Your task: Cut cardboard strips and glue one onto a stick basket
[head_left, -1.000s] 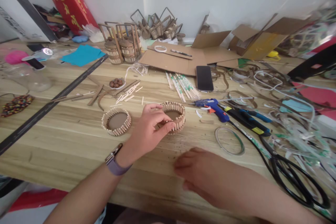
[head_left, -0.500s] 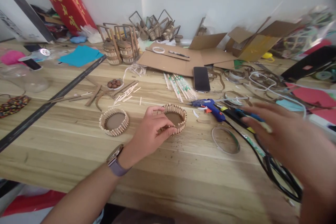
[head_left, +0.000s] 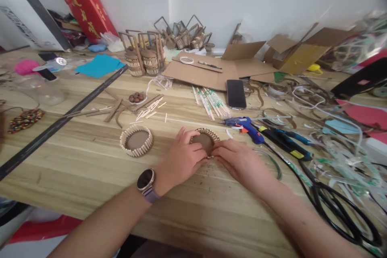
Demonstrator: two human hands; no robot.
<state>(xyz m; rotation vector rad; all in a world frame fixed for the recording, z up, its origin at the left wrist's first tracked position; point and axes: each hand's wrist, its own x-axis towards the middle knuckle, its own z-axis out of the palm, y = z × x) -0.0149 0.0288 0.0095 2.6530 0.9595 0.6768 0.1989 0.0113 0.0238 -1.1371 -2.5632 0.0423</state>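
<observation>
Both hands meet at one small round basket (head_left: 204,140) made of little wooden sticks around a brown card bottom. It sits on the counter (head_left: 90,169), right in front of the person, close enough to work on without stretching. The left hand (head_left: 181,160) curls round the near left side of the basket, with its fingers bent against the stick wall, so the basket cannot slide. The right hand (head_left: 238,162) comes in from the other side, and its fingertips are pressed together at the near rim, pinching it. I cannot tell if a small stick is between those fingertips. A watch (head_left: 146,180) sits on the left wrist.

A second stick basket (head_left: 136,141) lies just to the left, apart from the hands, looking about the same. A little pile of loose sticks (head_left: 149,109) lies farther back, near a small dish of brown beads (head_left: 136,97). The blue glue gun (head_left: 243,124) rests just to the right of the basket, with its tip pointing toward it, handy for the right hand. A phone (head_left: 236,93) lies face up behind it. Black scissors (head_left: 338,205) lie at the far right, among many paper scraps. Finished baskets with handles (head_left: 145,54) stand at the back by the wall, out of the way.
</observation>
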